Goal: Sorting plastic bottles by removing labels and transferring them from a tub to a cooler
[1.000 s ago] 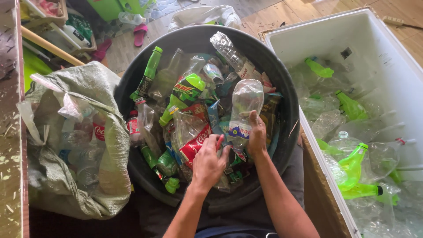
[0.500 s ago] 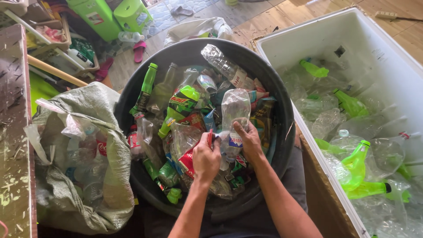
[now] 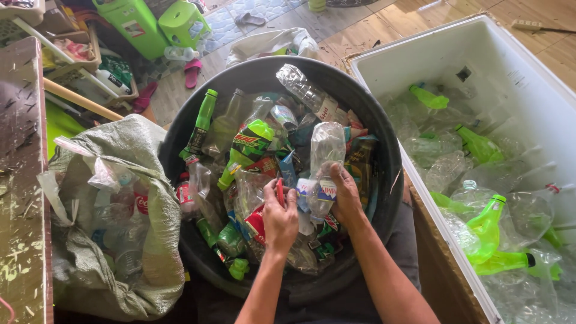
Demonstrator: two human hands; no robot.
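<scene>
Holding a clear crushed bottle [image 3: 324,157] upright over the black tub [image 3: 384,138], the right hand [image 3: 347,195] steadies it; the left hand [image 3: 279,217] pinches a small red tool [image 3: 280,192] at its label (apparently to cut).

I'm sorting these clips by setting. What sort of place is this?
Probably a home bottle-sorting spot for recycling: a black tub heaped with bottles, a white bin of clear and green ones, a sack beside.

A clear crushed bottle [image 3: 324,162] in the black tub [image 3: 384,150] wears a white-and-blue label [image 3: 321,191], gripped by the right hand [image 3: 347,195]. Beside it lies a green bottle with a black-and-red label [image 3: 247,144]. A red label [image 3: 257,223] shows under the left hand [image 3: 280,217].
</scene>
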